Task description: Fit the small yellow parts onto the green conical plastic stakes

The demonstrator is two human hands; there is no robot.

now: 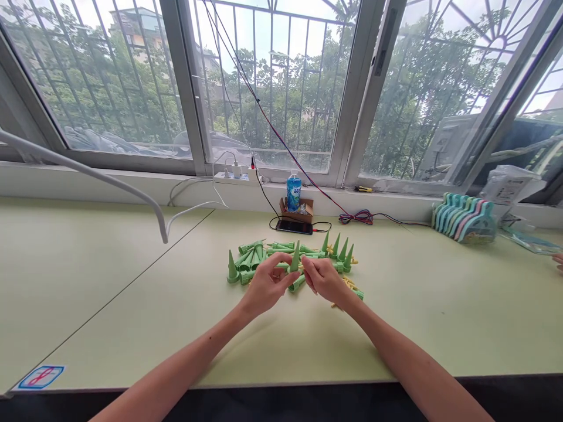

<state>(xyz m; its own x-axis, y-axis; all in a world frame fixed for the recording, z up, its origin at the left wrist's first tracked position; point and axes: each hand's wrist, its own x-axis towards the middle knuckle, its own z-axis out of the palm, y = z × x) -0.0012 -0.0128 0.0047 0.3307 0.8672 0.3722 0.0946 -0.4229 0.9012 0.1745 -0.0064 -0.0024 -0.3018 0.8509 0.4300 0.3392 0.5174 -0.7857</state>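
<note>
My left hand (270, 278) grips a green plastic cone-shaped spike (295, 258), its tip pointing up. Close against its right side, the fingers of my right hand (323, 276) are pinched together; what they hold, if anything, is hidden. Around and behind both hands lies a pile of similar green spikes (253, 258), many on their sides. One spike (232, 268) stands upright at the left end, and several more upright spikes (342, 251) stand at the right. Small yellow pieces (349, 283) are scattered by my right wrist and among the spikes.
Behind the pile lies a phone (294, 227) with a cable, before a small cardboard box (284, 212) and a blue bottle (294, 192). Coiled wire (356, 217) and a row of pastel hangers (464, 218) are rightward. A white curved tube (132, 190) juts in from the left. Another person's hand (558, 261) shows at right.
</note>
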